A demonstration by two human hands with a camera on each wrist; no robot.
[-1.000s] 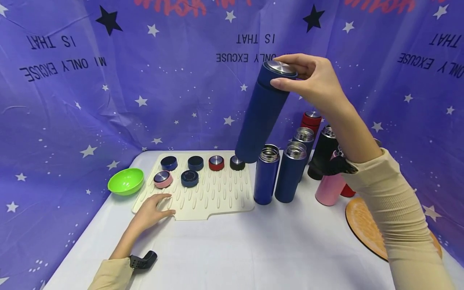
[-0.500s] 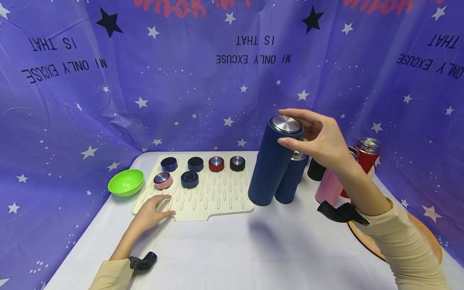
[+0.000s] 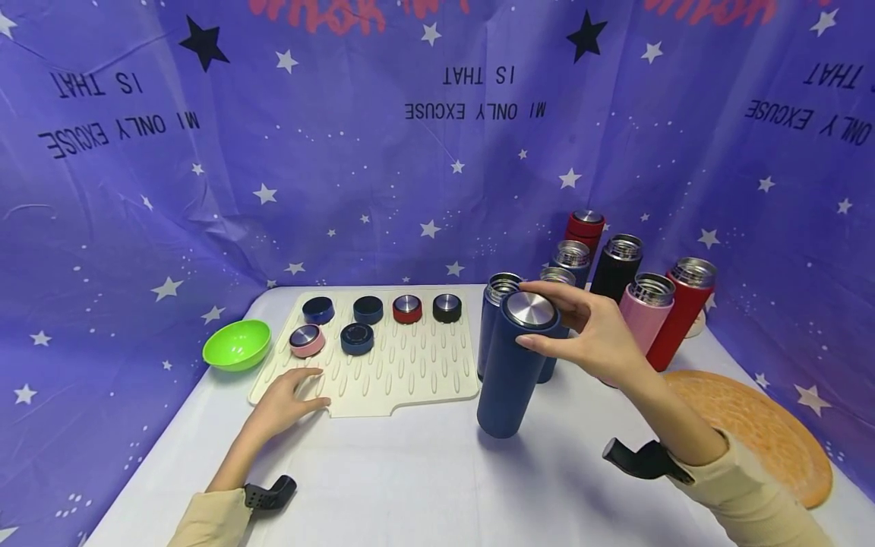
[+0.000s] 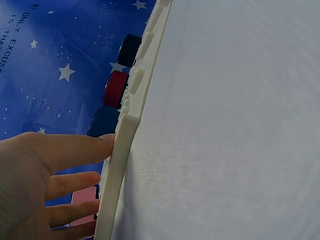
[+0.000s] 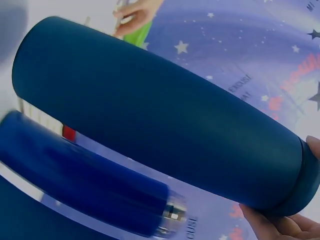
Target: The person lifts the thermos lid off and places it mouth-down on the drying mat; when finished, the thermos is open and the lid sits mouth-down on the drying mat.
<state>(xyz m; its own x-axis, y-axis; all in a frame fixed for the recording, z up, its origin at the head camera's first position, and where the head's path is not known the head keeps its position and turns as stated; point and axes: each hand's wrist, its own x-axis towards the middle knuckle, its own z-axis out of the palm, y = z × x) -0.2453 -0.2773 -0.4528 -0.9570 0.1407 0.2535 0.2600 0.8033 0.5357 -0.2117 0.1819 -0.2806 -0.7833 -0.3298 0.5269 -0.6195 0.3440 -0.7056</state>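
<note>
My right hand [image 3: 591, 338] grips a navy thermos [image 3: 513, 380] around its lid with thumb and fingers; the thermos is capped, with a steel disc on top, and leans slightly. In the right wrist view the thermos body [image 5: 160, 120] fills the middle, with the fingertips at its lid end. My left hand [image 3: 283, 403] lies at the front left of a cream ridged mat [image 3: 362, 408], fingers spread, thumb near its edge. On that mat stand several lids: a pink lid [image 3: 307, 340], a red lid [image 3: 408, 309], a black lid [image 3: 447, 308] and blue ones.
Just behind the held thermos stands an uncapped blue thermos [image 3: 488, 327]. Farther right are more uncapped ones: black [image 3: 615, 270], pink [image 3: 642, 327], red [image 3: 683, 319]. A capped red thermos [image 3: 585, 225] stands behind. A green bowl [image 3: 238, 346] is left, an orange round board [image 3: 759, 433] right.
My right hand has brought the navy thermos down and toward the front, from high before the backdrop to low over the table. The left hand has stayed in place.
</note>
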